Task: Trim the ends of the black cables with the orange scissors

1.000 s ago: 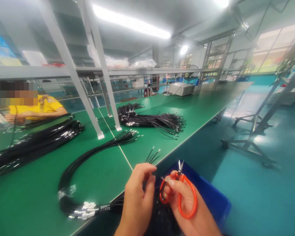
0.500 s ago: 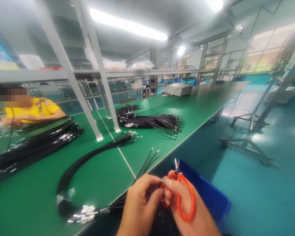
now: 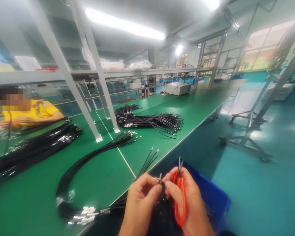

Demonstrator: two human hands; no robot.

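Observation:
Red-handled scissors [image 3: 180, 200] rest in my right hand [image 3: 193, 205], blades pointing up and slightly parted. The thumb and fingertips of that hand also reach toward a small cable end [image 3: 160, 178]. My left hand [image 3: 140, 203] pinches this dark cable end, which has a pale tip, between thumb and forefinger. Both hands meet just off the front edge of the green table [image 3: 98, 177]. Beside my left hand runs a curved bundle of black cables [image 3: 71, 175] with white-tagged ends, a clear wrap around it. A few cable ends [image 3: 148, 160] stick out past my left hand.
Below my right hand sits a blue bin [image 3: 213, 190]. More black cable bundles lie at the table's middle [image 3: 149, 120] and left [image 3: 36, 147]. Grey shelf posts [image 3: 102, 75] rise from the tabletop. Across the table is a person in yellow [image 3: 39, 109]. A wheeled frame [image 3: 248, 141] stands at right.
My right hand has turned, so the scissors now stand more upright and edge-on. The cable end between my fingertips has come into view.

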